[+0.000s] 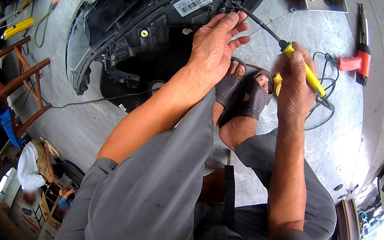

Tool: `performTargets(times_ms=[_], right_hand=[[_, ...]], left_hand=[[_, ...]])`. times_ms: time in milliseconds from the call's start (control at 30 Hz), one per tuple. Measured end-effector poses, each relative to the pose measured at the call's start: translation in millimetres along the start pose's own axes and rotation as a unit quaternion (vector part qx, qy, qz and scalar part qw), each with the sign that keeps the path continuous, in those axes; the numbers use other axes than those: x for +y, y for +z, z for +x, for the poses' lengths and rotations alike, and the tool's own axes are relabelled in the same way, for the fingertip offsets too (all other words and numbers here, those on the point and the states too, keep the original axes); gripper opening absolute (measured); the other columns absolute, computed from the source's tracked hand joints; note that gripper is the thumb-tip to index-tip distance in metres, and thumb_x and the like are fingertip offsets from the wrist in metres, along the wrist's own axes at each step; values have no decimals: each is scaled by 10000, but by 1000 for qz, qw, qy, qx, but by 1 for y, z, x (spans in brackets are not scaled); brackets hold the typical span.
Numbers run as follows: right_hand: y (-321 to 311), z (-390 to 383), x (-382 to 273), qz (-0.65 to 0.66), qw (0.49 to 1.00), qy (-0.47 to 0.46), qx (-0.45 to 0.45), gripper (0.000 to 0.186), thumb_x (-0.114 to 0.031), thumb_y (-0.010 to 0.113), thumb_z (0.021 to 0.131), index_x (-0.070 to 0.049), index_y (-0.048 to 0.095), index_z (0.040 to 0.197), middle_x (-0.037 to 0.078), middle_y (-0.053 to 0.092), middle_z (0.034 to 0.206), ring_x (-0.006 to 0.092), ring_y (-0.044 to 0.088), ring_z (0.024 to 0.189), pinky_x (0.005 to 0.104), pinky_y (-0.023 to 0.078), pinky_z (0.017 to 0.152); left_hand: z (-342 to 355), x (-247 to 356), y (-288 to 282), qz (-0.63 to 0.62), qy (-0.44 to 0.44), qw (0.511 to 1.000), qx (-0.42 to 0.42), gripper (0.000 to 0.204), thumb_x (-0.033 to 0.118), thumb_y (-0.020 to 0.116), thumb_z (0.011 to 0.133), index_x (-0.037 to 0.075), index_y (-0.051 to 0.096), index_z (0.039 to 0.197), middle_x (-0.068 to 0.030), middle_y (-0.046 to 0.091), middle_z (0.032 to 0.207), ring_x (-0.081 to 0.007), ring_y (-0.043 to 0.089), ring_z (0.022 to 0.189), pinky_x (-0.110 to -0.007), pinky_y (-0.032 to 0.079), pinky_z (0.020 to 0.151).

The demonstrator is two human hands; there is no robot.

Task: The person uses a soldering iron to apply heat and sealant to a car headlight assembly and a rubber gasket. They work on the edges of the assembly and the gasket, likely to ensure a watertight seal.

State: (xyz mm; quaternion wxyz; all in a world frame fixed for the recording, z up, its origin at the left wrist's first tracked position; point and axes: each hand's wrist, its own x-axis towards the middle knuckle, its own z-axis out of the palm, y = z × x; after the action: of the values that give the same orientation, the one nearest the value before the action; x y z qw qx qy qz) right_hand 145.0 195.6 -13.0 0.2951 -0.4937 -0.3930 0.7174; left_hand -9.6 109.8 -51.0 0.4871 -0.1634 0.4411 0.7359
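Gripping the yellow-handled tool [289, 50], the right hand [297, 88] holds it angled to the far-right end of the black housing [159, 22] on the floor [69, 126]—a slipping shaft [263, 27] could jab the left hand [212, 48], whose fingertip hold cannot be confirmed.

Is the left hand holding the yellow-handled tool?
No, the right hand holds the yellow-handled tool, its shaft pointing toward the left hand.
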Motion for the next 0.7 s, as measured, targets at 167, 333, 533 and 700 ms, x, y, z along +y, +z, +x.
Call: performTargets(times_ms=[167,333,533,700], right_hand=[[9,-14,14,73,997,31,22,427,-260,693,997,41,608,1287,116,688,984,153,670,838,288,573,763],[13,-25,26,106,993,31,46,423,-238,678,1007,52,596,1305,124,693,1003,152,671,857,291,568,793],[20,-33,36,143,988,23,45,399,-200,672,1010,43,594,1316,105,686,1057,154,661,917,289,551,840],[26,-41,41,180,980,35,74,393,-193,684,1002,18,600,1324,90,659,1144,147,631,1006,287,522,891]], left_hand=[[-2,2,-1,9,-4,1000,-9,228,218,666,1006,48,639,1156,-91,668,1202,-227,620,1125,-425,505,987],[-29,-2,8,33,-96,993,-55,403,340,647,1015,19,586,1252,-111,664,1169,-226,622,1126,-419,481,1022],[-41,-12,5,120,-141,964,-190,323,283,607,1047,5,656,1205,-53,673,1140,-125,603,1064,-304,455,997],[-47,-12,9,155,-152,961,-172,343,245,626,1036,-14,651,1260,-42,679,1125,-112,597,1037,-303,460,975]])
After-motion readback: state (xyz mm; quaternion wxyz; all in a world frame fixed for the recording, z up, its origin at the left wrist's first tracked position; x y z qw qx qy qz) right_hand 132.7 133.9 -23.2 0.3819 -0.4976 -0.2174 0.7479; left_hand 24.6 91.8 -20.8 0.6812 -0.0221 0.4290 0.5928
